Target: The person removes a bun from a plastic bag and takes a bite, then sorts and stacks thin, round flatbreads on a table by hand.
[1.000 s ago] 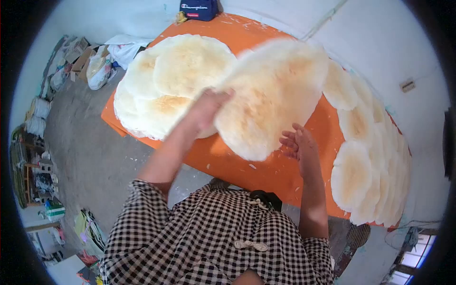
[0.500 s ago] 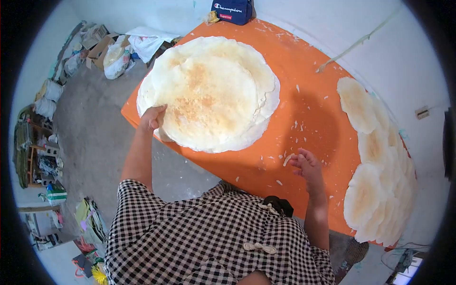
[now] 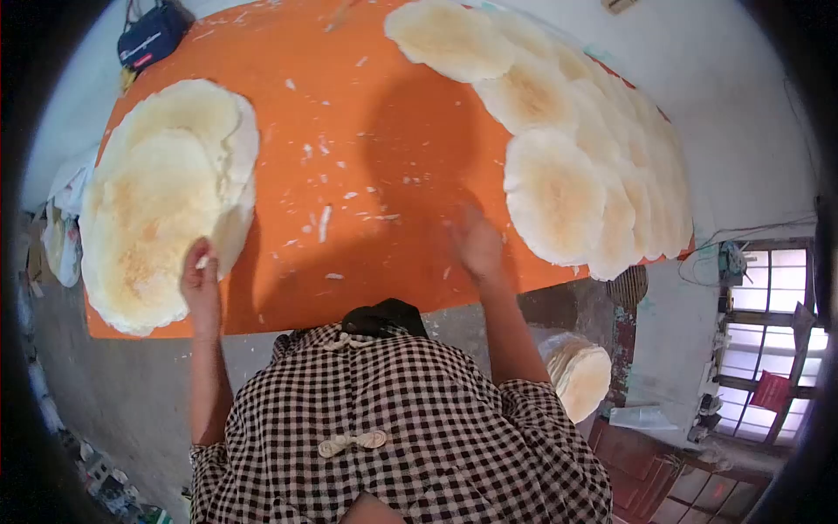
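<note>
My left hand (image 3: pixel 201 278) is over the near right part of a stack of large, round, thin flatbreads (image 3: pixel 157 188), its fingers closed on a small white scrap (image 3: pixel 204 261). The top flatbread is pale with browned patches. My right hand (image 3: pixel 478 244) is over the orange table (image 3: pixel 288 218), left of a spread of overlapping flatbreads (image 3: pixel 554 196); motion smears its fingers. Loose white scraps (image 3: pixel 325 224) lie on the table between the two groups of bread.
A dark blue bag (image 3: pixel 150 37) is at the far left corner by the wall. Another stack of round flatbreads (image 3: pixel 583 382) stands below the table's near edge on the right. A barred window (image 3: pixel 764 336) is at the right.
My view has turned to the right, bringing the window and the lower stack into sight. My left hand has moved from the stack's left edge to its near right part. My right hand has moved toward the spread-out flatbreads.
</note>
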### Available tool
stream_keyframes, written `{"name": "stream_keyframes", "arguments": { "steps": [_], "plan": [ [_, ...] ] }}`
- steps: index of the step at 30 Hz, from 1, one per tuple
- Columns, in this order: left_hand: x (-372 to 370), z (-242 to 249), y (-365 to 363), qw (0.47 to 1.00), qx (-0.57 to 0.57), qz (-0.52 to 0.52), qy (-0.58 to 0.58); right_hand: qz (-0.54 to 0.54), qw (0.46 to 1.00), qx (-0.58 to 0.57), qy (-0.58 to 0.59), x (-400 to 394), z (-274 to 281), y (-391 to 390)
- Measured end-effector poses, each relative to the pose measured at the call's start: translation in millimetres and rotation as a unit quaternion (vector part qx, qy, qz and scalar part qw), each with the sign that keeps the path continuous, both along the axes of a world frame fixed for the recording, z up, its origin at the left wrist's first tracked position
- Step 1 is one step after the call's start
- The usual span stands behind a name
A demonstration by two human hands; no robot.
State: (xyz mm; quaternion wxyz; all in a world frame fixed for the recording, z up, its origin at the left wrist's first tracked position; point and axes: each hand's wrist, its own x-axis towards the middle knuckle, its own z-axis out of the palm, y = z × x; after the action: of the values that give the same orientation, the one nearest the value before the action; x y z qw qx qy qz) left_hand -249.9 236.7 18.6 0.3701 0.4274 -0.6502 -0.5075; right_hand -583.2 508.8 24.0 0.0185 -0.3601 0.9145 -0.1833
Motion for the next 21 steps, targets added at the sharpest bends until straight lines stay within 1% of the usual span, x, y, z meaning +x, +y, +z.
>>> {"name": "stream_keyframes", "arguments": {
  "steps": [1,3,5,6,8,9,11,12,14,15,18,20,21],
  "plan": [
    [-23,7,23,0.998,0.049,-0.032,0.012,-0.023,0.999,0.013,0.040,-24,-7,27],
    [-67,16,58,0.987,0.131,-0.097,-0.007,-0.064,0.991,0.071,0.093,-62,-10,76],
    [-107,9,89,0.988,0.062,-0.142,-0.005,-0.107,0.978,0.119,0.136,-78,-25,106],
    [-126,5,105,0.984,0.079,-0.158,-0.017,-0.127,0.969,0.145,0.154,-86,-29,118],
    [-159,-4,138,0.974,0.117,-0.187,-0.048,-0.069,0.967,0.169,0.178,-98,-44,124],
    [-167,-6,149,0.971,0.128,-0.195,-0.043,-0.036,0.963,0.182,0.194,-98,-46,123],
    [-183,-6,167,0.967,0.148,-0.205,-0.028,0.000,0.972,0.158,0.173,-100,-29,121],
    [-189,-4,176,0.963,0.160,-0.210,-0.041,0.020,0.975,0.146,0.165,-103,-17,121],
    [-201,-2,190,0.956,0.184,-0.221,-0.065,-0.011,0.984,0.171,0.051,-121,1,123],
    [-206,-1,196,0.950,0.195,-0.237,-0.057,-0.027,0.983,0.183,-0.007,-130,10,123],
    [-230,7,206,0.929,0.226,-0.289,-0.045,-0.017,0.993,0.115,-0.022,-155,47,114],
    [-252,26,212,0.911,0.246,-0.324,-0.060,0.047,0.998,0.023,-0.039,-159,71,91],
    [-266,30,215,0.911,0.218,-0.350,-0.021,0.081,0.995,-0.023,-0.050,-156,81,76]
  ]
}}
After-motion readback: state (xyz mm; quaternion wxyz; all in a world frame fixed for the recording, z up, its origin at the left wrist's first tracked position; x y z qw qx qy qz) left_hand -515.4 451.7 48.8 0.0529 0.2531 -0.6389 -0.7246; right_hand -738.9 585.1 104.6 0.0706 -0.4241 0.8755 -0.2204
